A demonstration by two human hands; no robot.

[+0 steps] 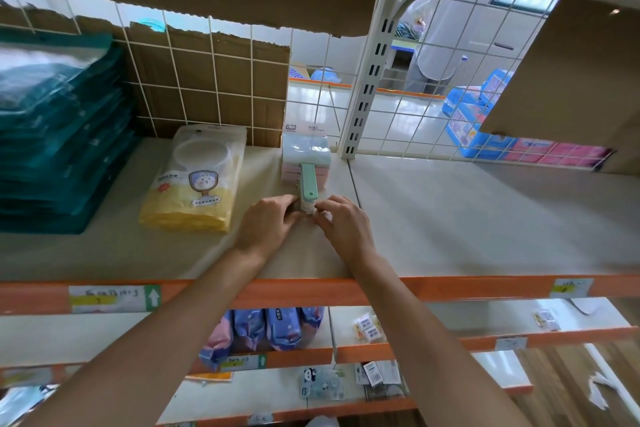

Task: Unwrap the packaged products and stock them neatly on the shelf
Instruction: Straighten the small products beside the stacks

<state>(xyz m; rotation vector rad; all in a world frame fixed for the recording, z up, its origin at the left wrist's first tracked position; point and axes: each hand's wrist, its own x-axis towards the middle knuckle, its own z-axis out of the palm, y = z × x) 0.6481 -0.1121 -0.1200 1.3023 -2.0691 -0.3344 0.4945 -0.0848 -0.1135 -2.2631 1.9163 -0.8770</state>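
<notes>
Handled brushes lie stacked on the shelf, just right of the yellow pouches and close to the white upright, handles toward you. They look like light, stiff plastic, probably slick and apt to slide apart, so steady the broad heads rather than the thin handles, which your left hand and right hand pinch from either side. Your fingertips hide the handle ends, so whether wrap remains there, or how many brushes are stacked, can't be told.
</notes>
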